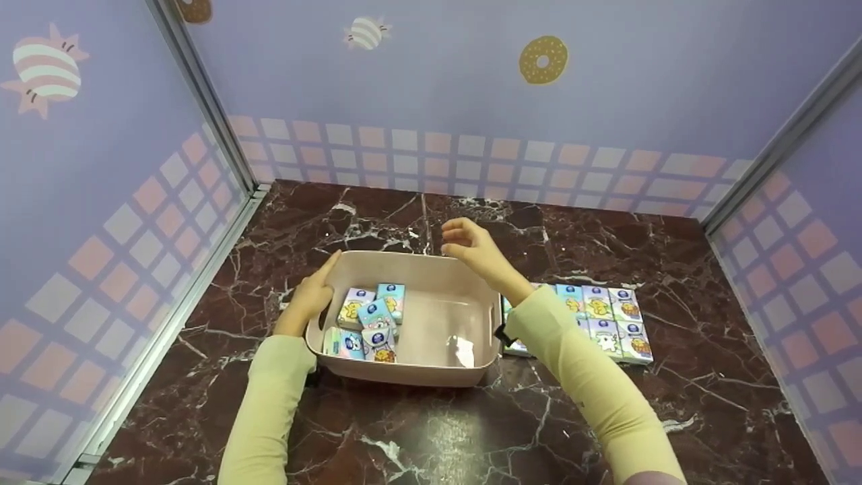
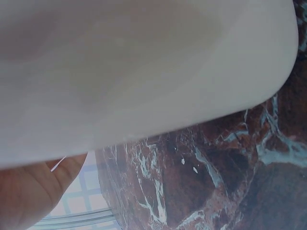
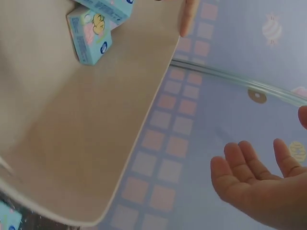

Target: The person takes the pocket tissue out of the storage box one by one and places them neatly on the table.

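Observation:
A pinkish-beige bin (image 1: pixel 438 269) holds several small printed packs (image 1: pixel 377 313) in its left half. My left hand (image 1: pixel 313 296) rests on the bin's left rim, index finger extended along the corner; the left wrist view shows this hand (image 2: pixel 33 187) beside the pale bin wall (image 2: pixel 158 86). My right hand (image 1: pixel 475 252) hovers over the bin's back right edge, fingers loosely bent and holding nothing. In the right wrist view the same hand (image 3: pixel 259 187) is apart from the bin (image 3: pixel 91 129), where a blue pack (image 3: pixel 91 36) lies.
Right of the bin, more printed packs (image 1: pixel 606 323) lie in rows on the dark red marble surface (image 1: pixel 693 343), partly hidden by my right forearm. Purple panels (image 1: pixel 438 74) with pink and white squares stand at the back and both sides.

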Motion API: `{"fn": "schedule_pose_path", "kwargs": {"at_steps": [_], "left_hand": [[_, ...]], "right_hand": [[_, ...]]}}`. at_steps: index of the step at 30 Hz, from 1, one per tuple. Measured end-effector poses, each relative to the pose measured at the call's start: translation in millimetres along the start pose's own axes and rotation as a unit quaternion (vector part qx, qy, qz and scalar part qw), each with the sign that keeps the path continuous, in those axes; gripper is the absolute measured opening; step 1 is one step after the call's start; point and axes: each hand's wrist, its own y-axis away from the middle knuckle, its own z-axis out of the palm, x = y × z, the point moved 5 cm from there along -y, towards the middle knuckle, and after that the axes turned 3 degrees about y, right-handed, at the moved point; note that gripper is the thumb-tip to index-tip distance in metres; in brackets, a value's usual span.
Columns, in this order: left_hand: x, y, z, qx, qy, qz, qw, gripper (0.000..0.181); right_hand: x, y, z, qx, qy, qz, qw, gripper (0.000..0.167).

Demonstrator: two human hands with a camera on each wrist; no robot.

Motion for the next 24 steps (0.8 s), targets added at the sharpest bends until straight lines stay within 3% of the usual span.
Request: {"fn": "schedule_pose_path", "kwargs": {"at_steps": [4,10,18,24], "left_hand": [[-1.2,0.1,-0.7,-0.003,0.003,-0.004,1.0,0.072],[-0.7,1.5,-0.6,-0.002,0.007,-0.009,0.9999,0.072],[0.3,2.0,-0.6,-0.006,0.007,-0.011,0.9999,0.072],[2.7,2.8,-1.6,-0.007,0.002,-0.011,0.9999,0.071]], "right_hand": [[4,-8.3,15,-0.024,-0.023,-0.001,0.9994,0.039],[21,-19.4,37,-0.064,-0.005,0.02,0.9977,0.039],[51,-25.5,64,-0.089,-0.021,0.083,0.9924,0.041],[69,-22.5,83,-0.15,0.0,0.126,0.9806,0.043]]}}
